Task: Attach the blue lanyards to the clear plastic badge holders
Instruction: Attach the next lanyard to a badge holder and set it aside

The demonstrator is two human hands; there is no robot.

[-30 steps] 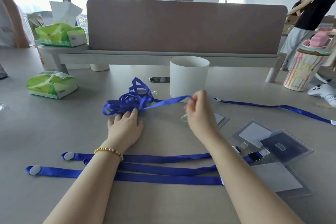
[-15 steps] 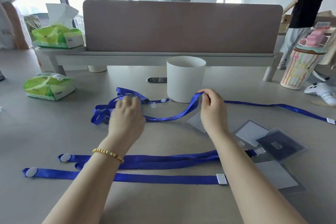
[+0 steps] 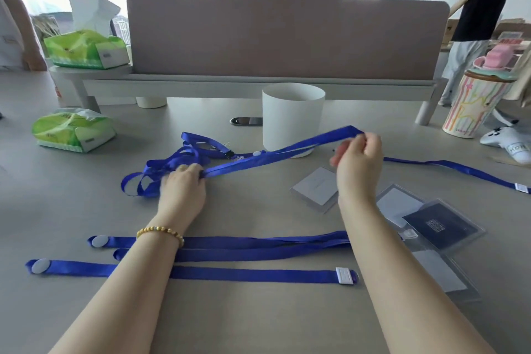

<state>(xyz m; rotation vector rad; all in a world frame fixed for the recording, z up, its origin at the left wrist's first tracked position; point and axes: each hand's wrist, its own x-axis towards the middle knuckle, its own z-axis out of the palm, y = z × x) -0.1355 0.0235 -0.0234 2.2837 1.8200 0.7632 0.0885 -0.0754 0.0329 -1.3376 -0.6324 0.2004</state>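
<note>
The right hand (image 3: 357, 165) is raised off the grey table (image 3: 250, 319), its fingers curled and its thumb and fingertips pinching the folded end of a blue lanyard (image 3: 275, 152), which it lifts in front of a white cylindrical container (image 3: 291, 115). The strap slopes down and to the left to the left hand (image 3: 182, 185), which lies low on the table with its fingers bent over the strap, holding it down beside a tangled heap of lanyards (image 3: 169, 165).

Nearer the person, flat lanyards (image 3: 244, 247) lie stretched left to right beneath both forearms. Another lanyard (image 3: 459, 171) runs off to the far right. Clear badge holders (image 3: 442, 224) lie overlapping on the right, just right of the right forearm, one with a dark card inside. Another holder (image 3: 316, 187) sits under the right hand.
</note>
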